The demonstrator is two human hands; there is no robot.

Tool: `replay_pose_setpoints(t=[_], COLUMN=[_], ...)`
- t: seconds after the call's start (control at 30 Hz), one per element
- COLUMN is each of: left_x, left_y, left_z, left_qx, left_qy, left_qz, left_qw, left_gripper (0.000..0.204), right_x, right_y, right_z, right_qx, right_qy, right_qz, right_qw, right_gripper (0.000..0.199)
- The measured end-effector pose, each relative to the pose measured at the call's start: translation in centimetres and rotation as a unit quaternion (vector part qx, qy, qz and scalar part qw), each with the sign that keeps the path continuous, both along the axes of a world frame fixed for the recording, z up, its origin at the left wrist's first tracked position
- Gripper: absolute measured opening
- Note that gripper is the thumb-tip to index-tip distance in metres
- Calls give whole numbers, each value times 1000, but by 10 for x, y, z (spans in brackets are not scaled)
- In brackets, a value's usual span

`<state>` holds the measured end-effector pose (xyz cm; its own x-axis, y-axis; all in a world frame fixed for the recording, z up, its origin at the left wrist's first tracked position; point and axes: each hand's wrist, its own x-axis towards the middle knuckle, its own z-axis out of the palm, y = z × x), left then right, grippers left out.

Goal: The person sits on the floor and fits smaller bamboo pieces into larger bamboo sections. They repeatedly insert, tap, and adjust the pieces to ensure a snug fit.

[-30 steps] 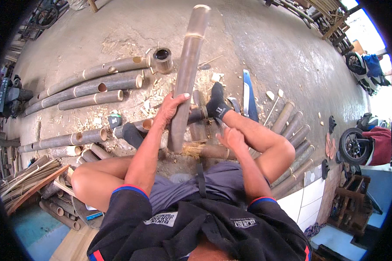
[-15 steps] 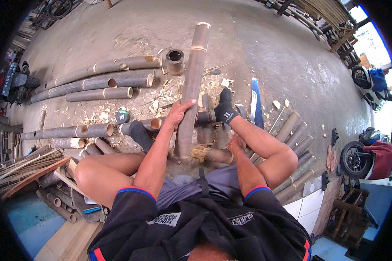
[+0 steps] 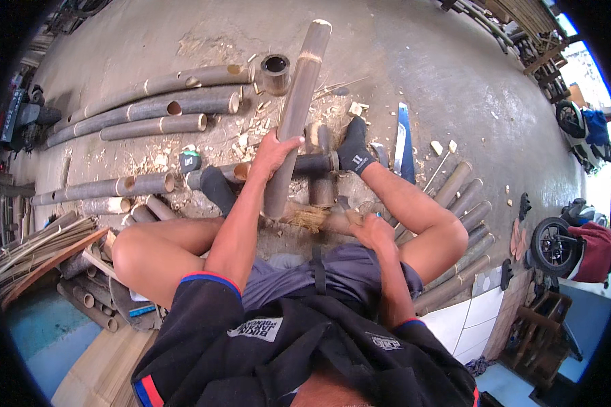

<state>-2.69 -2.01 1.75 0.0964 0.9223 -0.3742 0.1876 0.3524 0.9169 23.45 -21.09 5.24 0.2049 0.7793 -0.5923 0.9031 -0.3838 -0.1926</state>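
Head view: the left hand (image 3: 273, 153) wraps its fingers around a long bamboo pole (image 3: 296, 108), gripping it near the middle. The pole stands tilted, lower end at a frayed spot (image 3: 307, 217) between the person's knees, upper end pointing away over the concrete floor (image 3: 421, 61). The right hand (image 3: 372, 230) sits low beside that lower end; its grip cannot be told. A socked foot (image 3: 352, 150) rests on short bamboo sections (image 3: 319, 166). More bamboo poles (image 3: 149, 112) lie to the left, a blue-handled saw (image 3: 404, 142) to the right.
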Motion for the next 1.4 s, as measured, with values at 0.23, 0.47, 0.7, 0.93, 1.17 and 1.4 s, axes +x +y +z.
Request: replay_pose_setpoints(t=[0.23,0.47,0.7,0.93,1.17,1.4], left_x=[1,13,32,29,12,24], left_y=[4,-5,-18,-6,41,47], left_z=[-13,1,-19,9,73,94], left_qx=[-78,-125,-59,149,341,304], left_qy=[-194,-312,-246,-77,-39,-64], left_qz=[21,19,64,87,114,-19], left_qw=[978,942,965,982,932,950], left_gripper=[67,55,65,82,79,80], right_x=[-11,-29,-55,-44,-47,-44], right_y=[-29,7,5,4,5,5], right_z=[35,-18,-59,-61,-60,-93], right_qx=[180,198,135,101,141,144], right_qy=[593,551,513,526,498,425], right_qz=[-265,-369,-316,-333,-337,-255], right_qw=[739,722,787,776,787,856], right_gripper=[34,17,30,36,28,40])
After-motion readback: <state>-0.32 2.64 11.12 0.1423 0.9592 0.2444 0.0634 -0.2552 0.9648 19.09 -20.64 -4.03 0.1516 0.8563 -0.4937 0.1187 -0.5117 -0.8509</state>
